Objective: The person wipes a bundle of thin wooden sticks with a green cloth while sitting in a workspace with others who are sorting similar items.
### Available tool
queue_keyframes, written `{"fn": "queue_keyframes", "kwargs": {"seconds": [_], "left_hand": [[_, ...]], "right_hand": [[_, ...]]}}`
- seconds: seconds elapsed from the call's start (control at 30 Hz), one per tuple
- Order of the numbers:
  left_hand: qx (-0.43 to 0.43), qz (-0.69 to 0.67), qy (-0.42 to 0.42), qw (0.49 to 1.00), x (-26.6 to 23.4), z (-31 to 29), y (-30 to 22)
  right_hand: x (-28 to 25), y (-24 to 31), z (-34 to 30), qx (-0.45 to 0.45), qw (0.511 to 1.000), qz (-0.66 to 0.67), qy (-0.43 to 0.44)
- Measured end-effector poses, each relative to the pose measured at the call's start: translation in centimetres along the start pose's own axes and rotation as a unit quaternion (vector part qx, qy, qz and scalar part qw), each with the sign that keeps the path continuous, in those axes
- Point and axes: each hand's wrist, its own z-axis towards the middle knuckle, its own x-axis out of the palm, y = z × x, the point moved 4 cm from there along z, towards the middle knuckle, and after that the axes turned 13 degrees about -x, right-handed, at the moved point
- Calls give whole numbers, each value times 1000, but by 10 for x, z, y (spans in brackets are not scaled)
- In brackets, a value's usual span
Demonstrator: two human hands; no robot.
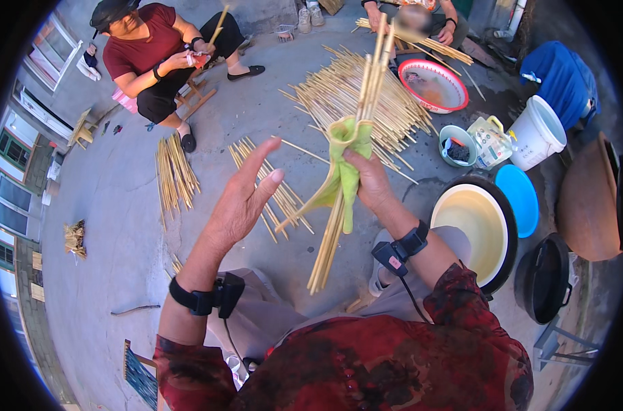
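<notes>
My right hand (372,179) is closed round a light green cloth (347,179), which is wrapped about a small bundle of long straw-coloured stalks (329,250). The bundle slants upward, its ends showing above and below the cloth. One corner of the cloth hangs off to the left. Just left of it, my left hand (242,198) is held up with thumb and fingers apart, holding nothing. On the ground beyond that hand lie a few loose stalks (284,192), partly hidden by it. A large pile of similar stalks (356,92) spreads out farther ahead.
At the right stand a cream basin (467,229), a blue basin (517,200), a white bucket (539,133) and a red-rimmed basin (435,85). Another stalk heap (176,171) lies at the left. Two people sit opposite: one in maroon (147,41), another behind the pile, both handling stalks.
</notes>
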Motion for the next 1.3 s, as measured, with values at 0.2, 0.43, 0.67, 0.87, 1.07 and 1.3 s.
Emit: {"fn": "queue_keyframes", "kwargs": {"seconds": [0.2, 0.43, 0.67, 0.87, 1.07, 1.3], "left_hand": [[-143, -392, 75, 906, 61, -27, 71], [-51, -314, -50, 947, 63, 22, 68], [-157, -481, -92, 858, 132, 38, 57], [-87, -372, -96, 919, 154, 19, 24], [-79, -392, -62, 915, 154, -8, 32], [46, -267, -16, 963, 90, -9, 46]], "right_hand": [[-19, 11, 13, -39, 981, 164, -98], [8, -4, -18, 41, 991, 113, -60], [34, -34, -37, -49, 991, -106, -59], [5, -33, -28, -91, 970, -203, -99], [-5, -54, -13, -122, 961, -215, -127], [-22, -30, 14, -85, 973, -128, -171]]}}
